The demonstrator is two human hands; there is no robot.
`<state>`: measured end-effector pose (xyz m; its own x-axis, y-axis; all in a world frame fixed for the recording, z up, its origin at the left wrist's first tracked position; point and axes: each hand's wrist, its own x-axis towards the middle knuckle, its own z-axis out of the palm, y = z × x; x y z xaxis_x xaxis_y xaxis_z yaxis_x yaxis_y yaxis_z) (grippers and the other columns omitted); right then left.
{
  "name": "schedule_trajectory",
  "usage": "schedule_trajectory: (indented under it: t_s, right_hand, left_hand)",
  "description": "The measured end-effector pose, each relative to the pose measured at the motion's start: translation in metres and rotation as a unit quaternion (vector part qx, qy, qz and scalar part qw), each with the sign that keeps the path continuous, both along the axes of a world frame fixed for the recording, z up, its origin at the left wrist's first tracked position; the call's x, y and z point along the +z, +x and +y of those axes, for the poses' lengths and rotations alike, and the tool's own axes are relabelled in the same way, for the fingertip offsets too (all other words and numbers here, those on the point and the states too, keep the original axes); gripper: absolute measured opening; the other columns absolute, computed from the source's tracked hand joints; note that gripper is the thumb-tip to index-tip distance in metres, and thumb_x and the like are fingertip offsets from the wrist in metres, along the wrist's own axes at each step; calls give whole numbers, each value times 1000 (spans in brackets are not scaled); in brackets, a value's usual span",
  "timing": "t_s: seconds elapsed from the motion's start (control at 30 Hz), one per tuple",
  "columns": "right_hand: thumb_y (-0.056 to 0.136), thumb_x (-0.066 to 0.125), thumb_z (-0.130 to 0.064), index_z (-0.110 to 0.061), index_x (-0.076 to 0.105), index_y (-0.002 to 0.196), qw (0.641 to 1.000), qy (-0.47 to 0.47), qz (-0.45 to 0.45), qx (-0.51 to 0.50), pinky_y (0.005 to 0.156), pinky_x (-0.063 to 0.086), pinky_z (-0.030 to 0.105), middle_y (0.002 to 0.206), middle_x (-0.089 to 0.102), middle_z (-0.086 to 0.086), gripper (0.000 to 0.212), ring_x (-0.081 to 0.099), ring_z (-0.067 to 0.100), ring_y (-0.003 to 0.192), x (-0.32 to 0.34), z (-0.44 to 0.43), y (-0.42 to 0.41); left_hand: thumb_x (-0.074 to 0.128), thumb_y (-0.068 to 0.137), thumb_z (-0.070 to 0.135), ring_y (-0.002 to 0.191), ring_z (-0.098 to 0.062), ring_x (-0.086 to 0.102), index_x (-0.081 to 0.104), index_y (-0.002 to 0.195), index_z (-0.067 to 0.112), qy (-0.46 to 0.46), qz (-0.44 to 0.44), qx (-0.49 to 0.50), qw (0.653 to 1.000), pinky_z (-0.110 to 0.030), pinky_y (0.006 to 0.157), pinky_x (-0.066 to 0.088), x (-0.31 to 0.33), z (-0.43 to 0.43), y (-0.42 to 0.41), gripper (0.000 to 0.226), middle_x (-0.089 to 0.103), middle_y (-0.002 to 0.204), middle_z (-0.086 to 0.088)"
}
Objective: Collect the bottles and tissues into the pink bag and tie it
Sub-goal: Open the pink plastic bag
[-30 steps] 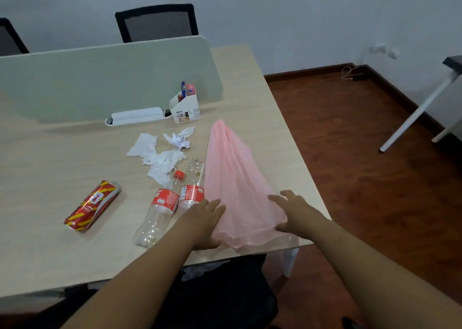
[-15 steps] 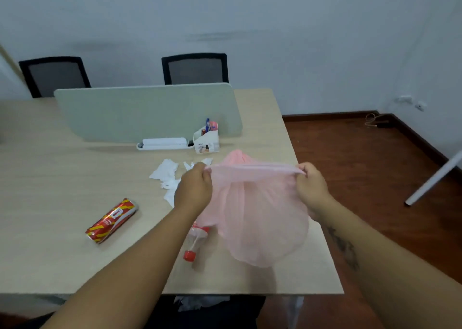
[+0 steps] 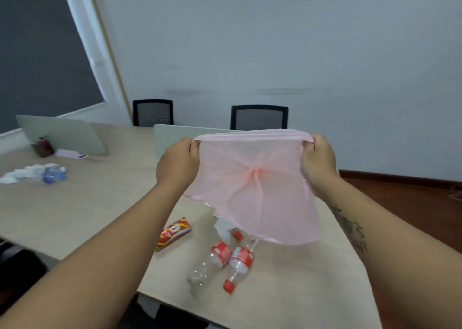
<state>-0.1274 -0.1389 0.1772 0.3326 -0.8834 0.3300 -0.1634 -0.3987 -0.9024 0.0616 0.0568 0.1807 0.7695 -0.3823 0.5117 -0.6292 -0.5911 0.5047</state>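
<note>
Left hand [image 3: 178, 165] and right hand [image 3: 317, 163] pinched pink bag [image 3: 252, 186] rim taut, aloft. Judged: separate rim layers, lower mouth toward bottles [image 3: 221, 255] at 6 o'clock.

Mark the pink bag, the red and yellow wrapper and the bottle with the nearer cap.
pink bag [image 3: 252, 191]: head view, centre of the film.
red and yellow wrapper [image 3: 173, 233]: head view, mid-length.
bottle with the nearer cap [image 3: 240, 256]: head view, red label.

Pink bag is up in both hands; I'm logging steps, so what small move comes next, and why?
Probably spread its rim open: left hand and right hand pinch the pink bag flat in the air, while bottles and tissues lie on the table.
</note>
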Motion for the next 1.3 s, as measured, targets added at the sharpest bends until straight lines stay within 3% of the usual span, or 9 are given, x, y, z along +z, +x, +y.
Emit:
schedule_trajectory:
  t_s: [0.27, 0.5, 0.63, 0.83, 0.9, 1.03, 1.13, 1.2, 1.3]
  right_hand:
    - [98, 41, -17, -9, 53, 81, 994, -68, 4, 86, 54, 32, 26, 70, 50, -3, 22, 43, 17, 65, 23, 106, 112]
    - [98, 41, -19, -1, 53, 80, 985, -75, 3, 155, 58, 34, 34, 72, 53, 4, 28, 47, 26, 70, 18, 255, 236]
    - [98, 40, -19, -1, 52, 80, 978, -59, 5, 202, 63, 39, 36, 72, 52, 6, 28, 47, 27, 71, 9, 349, 309]
    - [99, 40, -19, -1, 53, 78, 962, -18, 22, 271, 53, 32, 30, 74, 53, 7, 31, 44, 22, 66, -6, 450, 395]
    - [98, 40, -16, -9, 54, 77, 946, 50, 40, 316, 54, 38, 27, 78, 55, 7, 26, 47, 22, 66, -11, 468, 414]
    - [90, 43, -2, -19, 60, 95, 863, 293, 86, 402, 70, 52, 33, 81, 68, 3, 25, 59, 23, 68, -28, 488, 459]
    - [90, 34, 2, -23, 59, 108, 807, 465, -4, 365, 67, 55, 35, 92, 68, 8, 39, 59, 24, 64, -37, 485, 498]
    - [92, 29, 2, -22, 56, 101, 779, 536, -46, 320, 56, 55, 28, 73, 65, 7, 38, 54, 20, 48, -41, 474, 522]
    - [83, 43, 8, -17, 51, 76, 748, 550, -55, 368, 27, 27, 13, 42, 41, -4, 26, 34, 8, 28, -32, 447, 552]
  left_hand:
    - [35, 105, 36, 79, -29, 54, 66, 95, 14, -10, -52, 82, 995, -36, 64, 42, 25, 155, 71, 39, 69, 91, -7]
    - [34, 105, 37, 78, -32, 52, 43, 69, 22, 3, -38, 154, 987, -36, 62, 36, 32, 327, 142, 40, 59, 79, -4]
    - [39, 103, 37, 79, -35, 55, 54, 76, 13, 3, -28, 193, 981, -36, 62, 38, 31, 430, 187, 40, 63, 79, -7]
    - [39, 104, 38, 71, -29, 55, 45, 70, 18, -11, 35, 220, 975, -36, 59, 37, 11, 542, 241, 40, 54, 69, 0]
    - [38, 105, 34, 72, -28, 55, 48, 74, 17, -28, 62, 217, 974, -35, 61, 38, 4, 557, 256, 37, 56, 72, -2]
    - [35, 105, 18, 74, -27, 54, 55, 93, 5, -118, 176, 225, 951, -32, 62, 39, -11, 565, 301, 27, 59, 87, -8]
    - [33, 106, 14, 62, -23, 52, 54, 93, 10, -209, 291, 232, 904, -28, 57, 44, -19, 548, 337, 25, 60, 86, -10]
    - [35, 105, 15, 65, -22, 48, 53, 87, 11, -225, 290, 236, 900, -29, 61, 41, -21, 529, 363, 26, 57, 89, -12]
    - [37, 104, 24, 69, -21, 50, 62, 97, 10, -290, 349, 194, 870, -29, 64, 40, -4, 498, 405, 30, 60, 89, -12]
